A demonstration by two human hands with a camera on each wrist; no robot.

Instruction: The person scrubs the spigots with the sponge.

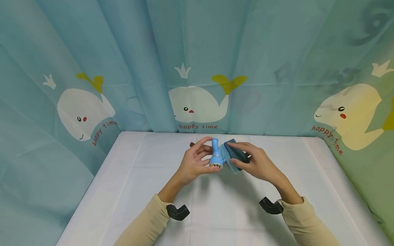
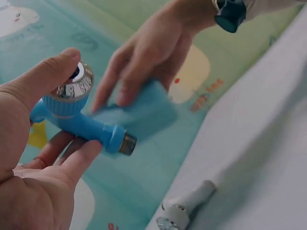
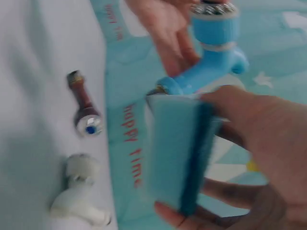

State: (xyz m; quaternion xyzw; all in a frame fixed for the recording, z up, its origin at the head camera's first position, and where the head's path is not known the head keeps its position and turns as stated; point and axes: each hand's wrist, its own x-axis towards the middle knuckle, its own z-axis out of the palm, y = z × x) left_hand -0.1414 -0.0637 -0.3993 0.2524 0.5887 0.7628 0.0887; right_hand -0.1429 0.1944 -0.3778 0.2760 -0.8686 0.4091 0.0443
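Observation:
My left hand (image 1: 192,163) holds up a light blue plastic tap (image 1: 217,153), its thumb on the silvery knob end and the fingers around the body. The tap's threaded metal end (image 2: 127,144) sticks out toward the right hand. With thumb and fingers, my right hand (image 1: 261,163) grips a two-layer sponge (image 3: 175,148), pale blue on one side and dark blue-green on the other. In the right wrist view the sponge overlaps the threaded end of the tap. Motion blurs the sponge in the left wrist view.
On the white table (image 1: 138,191) lie a dark red-brown tap (image 3: 82,98) and a white tap (image 3: 76,191), both beyond the hands. A blue-green curtain (image 1: 267,68) with whale prints hangs behind the table and at its sides.

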